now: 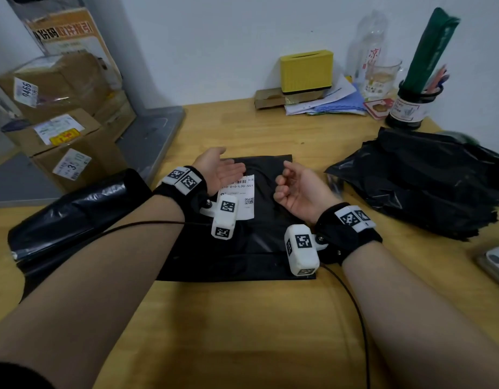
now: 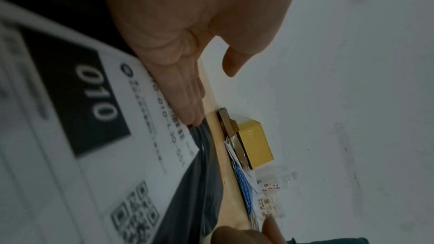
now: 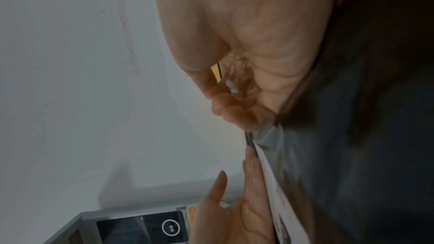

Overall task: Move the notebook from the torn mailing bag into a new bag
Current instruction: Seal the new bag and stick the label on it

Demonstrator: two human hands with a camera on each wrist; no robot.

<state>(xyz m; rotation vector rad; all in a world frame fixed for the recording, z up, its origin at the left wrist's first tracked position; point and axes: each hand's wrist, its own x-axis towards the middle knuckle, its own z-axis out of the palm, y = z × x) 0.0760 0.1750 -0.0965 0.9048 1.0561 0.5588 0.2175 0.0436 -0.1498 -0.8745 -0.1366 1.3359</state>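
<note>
A flat black mailing bag (image 1: 259,242) with a white shipping label (image 1: 241,197) lies in the middle of the wooden table (image 1: 242,318). No notebook shows anywhere. My left hand (image 1: 233,160) lies edge-down on the bag at the label's far end, palm turned inward, fingers straight and thumb raised; the left wrist view shows the fingers (image 2: 187,99) along the label (image 2: 70,118). My right hand (image 1: 285,176) rests on the bag's right half with its fingers curled. In the right wrist view they pinch a small crumpled clear film (image 3: 236,83).
A heap of crumpled black bags (image 1: 428,181) lies to the right and a rolled black bag (image 1: 74,211) under my left forearm. Cardboard boxes (image 1: 60,108) stack at the left. A yellow box (image 1: 306,70), glass (image 1: 383,77) and pen holder (image 1: 411,108) line the back. A phone (image 1: 495,265) sits at the right edge.
</note>
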